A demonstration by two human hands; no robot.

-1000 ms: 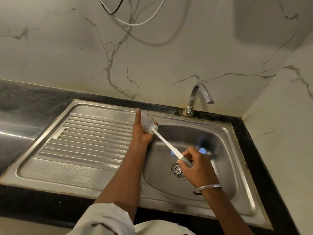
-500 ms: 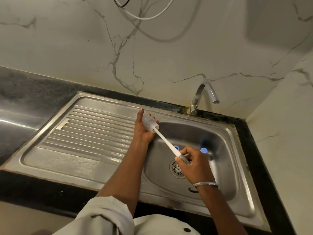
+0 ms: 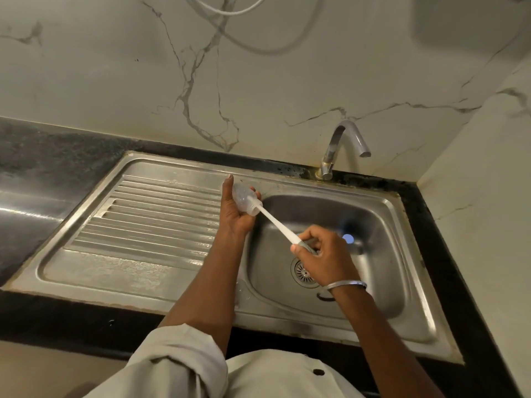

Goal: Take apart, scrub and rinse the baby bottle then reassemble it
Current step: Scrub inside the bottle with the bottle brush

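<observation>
Veined marble wall (image 3: 258,81), steel sink (image 3: 161,254), black counter (image 3: 43,156)

The bristle end of the bottle brush (image 3: 275,224) is buried inside the clear baby bottle (image 3: 243,198), too hazy to make out. Its handle end vanishes into the right grip (image 3: 324,257), which also covers part of the drain (image 3: 301,272). The left grip (image 3: 234,216) has most of its fingers behind the bottle. There's a blurry blue blob (image 3: 348,239) in the sink (image 3: 382,214), can't tell what. The white cable (image 3: 230,8) runs off the top edge, the worktop (image 3: 43,156) off the left.
</observation>
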